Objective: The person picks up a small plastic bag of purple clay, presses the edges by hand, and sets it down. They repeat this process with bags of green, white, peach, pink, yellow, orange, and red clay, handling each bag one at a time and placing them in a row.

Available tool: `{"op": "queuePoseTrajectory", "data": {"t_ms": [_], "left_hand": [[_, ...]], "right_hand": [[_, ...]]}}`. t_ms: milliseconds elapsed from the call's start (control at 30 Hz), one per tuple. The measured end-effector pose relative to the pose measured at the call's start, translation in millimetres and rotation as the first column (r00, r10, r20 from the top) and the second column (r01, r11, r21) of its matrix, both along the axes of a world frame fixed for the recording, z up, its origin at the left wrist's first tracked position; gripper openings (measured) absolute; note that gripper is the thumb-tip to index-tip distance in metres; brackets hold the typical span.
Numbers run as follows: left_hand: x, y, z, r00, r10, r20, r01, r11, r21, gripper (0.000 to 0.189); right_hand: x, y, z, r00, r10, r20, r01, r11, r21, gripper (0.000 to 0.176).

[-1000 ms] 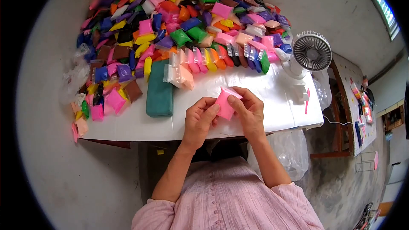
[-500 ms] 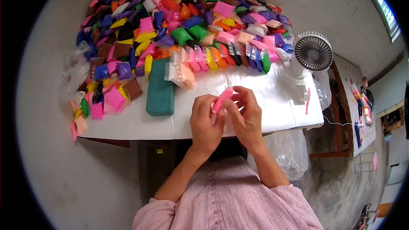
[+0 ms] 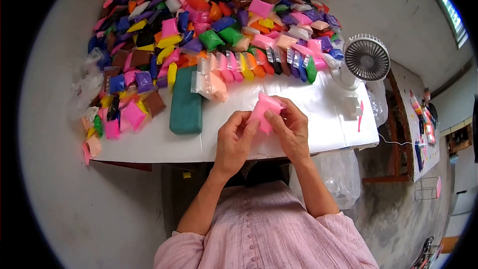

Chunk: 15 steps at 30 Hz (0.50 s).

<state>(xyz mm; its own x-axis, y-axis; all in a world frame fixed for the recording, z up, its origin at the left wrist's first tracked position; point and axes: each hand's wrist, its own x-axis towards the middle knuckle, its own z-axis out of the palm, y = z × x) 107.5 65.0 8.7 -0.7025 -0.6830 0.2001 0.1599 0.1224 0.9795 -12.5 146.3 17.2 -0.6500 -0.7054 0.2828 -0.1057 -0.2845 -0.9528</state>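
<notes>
A pink packet (image 3: 265, 111) is held up between both hands above the front part of the white table. My left hand (image 3: 234, 142) grips its left side with the thumb in front. At its right side, my right hand (image 3: 293, 132) presses the packet between thumb and fingers. Behind the hands stands a row of filled clear bags (image 3: 259, 65) in many colours, with pale peach bags (image 3: 211, 87) at its left end. A teal case (image 3: 186, 104) lies to the left of them.
A large heap of coloured packets (image 3: 199, 20) covers the back and left of the white table (image 3: 144, 149). At the right stand a white fan (image 3: 367, 59) and a pink tool (image 3: 360, 115). Clear plastic bags (image 3: 338, 179) hang below the right front edge.
The pink packet has turned, so its broad face now shows instead of a narrow, folded shape. My left hand has shifted slightly left, and my right hand has turned around the packet's right side.
</notes>
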Motion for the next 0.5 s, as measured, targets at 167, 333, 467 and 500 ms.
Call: {"op": "queuePoseTrajectory", "data": {"t_ms": [167,333,467,500], "left_hand": [[-6,3,-4,0.998,0.066,0.003,-0.066,0.998,-0.02,0.015],[-6,5,1,0.994,0.106,0.012,-0.106,0.994,0.018,0.014],[-3,4,2,0.996,0.088,0.003,-0.088,0.996,0.006,0.016],[-2,3,0,0.997,0.082,-0.015,-0.082,0.997,-0.015,0.018]], "right_hand": [[-7,-1,-1,0.991,-0.004,-0.133,0.022,0.991,0.135,0.021],[-6,-7,3,0.99,0.023,-0.143,-0.001,0.989,0.149,0.026],[-10,-9,-4,0.989,0.087,0.117,-0.096,0.992,0.077,0.034],[-13,-8,-3,0.973,0.096,0.208,-0.118,0.988,0.095,0.035]]}}
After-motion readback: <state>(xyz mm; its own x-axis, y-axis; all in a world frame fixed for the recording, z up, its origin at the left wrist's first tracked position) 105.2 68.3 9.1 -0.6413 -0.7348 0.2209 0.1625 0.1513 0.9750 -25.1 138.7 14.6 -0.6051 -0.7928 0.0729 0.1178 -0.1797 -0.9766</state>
